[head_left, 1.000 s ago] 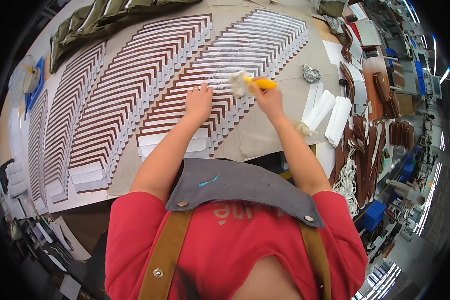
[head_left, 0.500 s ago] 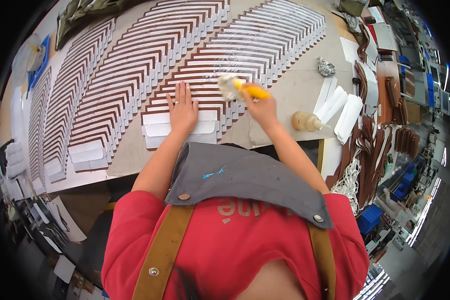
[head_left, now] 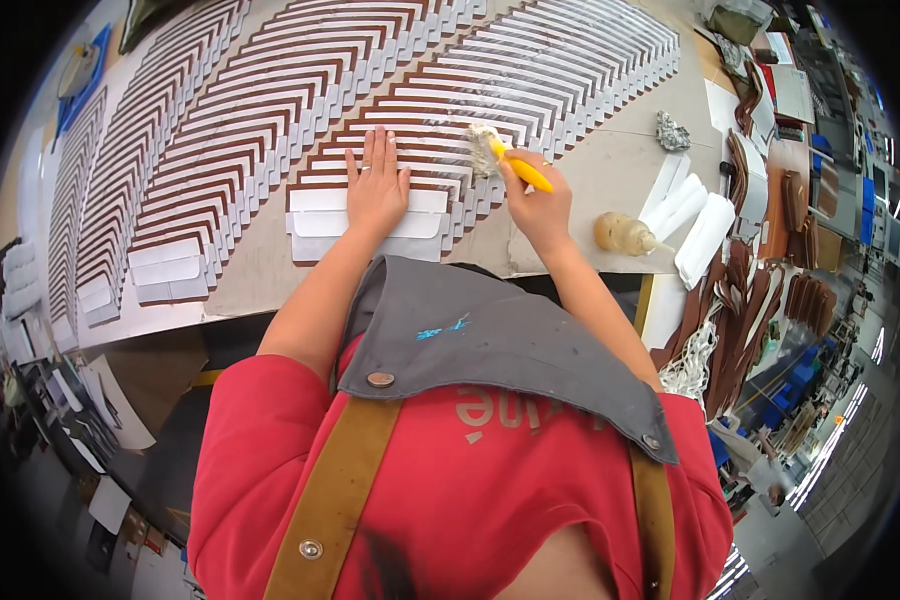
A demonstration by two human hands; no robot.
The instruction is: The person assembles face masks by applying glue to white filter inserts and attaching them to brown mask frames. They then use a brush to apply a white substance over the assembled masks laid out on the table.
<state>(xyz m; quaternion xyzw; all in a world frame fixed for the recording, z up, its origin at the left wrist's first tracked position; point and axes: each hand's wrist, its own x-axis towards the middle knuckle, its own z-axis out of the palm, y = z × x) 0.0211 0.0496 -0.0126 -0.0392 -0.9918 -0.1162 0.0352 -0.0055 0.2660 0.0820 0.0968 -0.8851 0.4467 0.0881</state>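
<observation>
Head view: the left hand [head_left: 376,188] lies flat, fingers spread, pressing the fanned row of overlapping brown-and-white leather strips [head_left: 450,130] on the desk [head_left: 610,190]. The right hand [head_left: 542,205], just right of it, pinches a yellow-handled glue brush [head_left: 505,160] (bristles touching the strips), its handle slanting up-left toward the row.

Two bare hands: left hand [head_left: 375,187], right hand [head_left: 538,205]. One yellow-handled brush [head_left: 505,160]. One tan glue bottle [head_left: 624,233] right. One crumpled foil ball [head_left: 672,131] far right. Three white paper rolls [head_left: 703,240] right. Overlapped brown-and-white strips [head_left: 270,110]: too many to count.
</observation>
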